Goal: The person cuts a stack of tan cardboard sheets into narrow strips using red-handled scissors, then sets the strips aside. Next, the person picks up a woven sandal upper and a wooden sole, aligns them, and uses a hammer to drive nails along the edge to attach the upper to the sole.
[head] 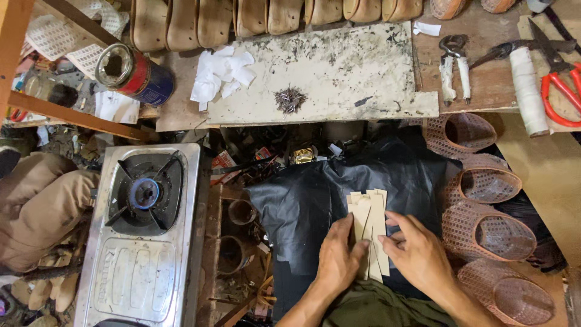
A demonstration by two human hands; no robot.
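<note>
While both hands pinch the tan strips [370,227] lying on the black sheet [315,200], long axis pointing away from the person, left hand [339,257] and right hand [414,254] flank them, fingers apparently closed on their lower ends.

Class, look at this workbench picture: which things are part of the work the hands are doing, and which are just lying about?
In hand:
left hand and right hand, both on the pale card strips
black sheet under the strips

Lying about:
gas stove
tin can
pile of tacks
red-handled scissors
woven shoe uppers
</note>
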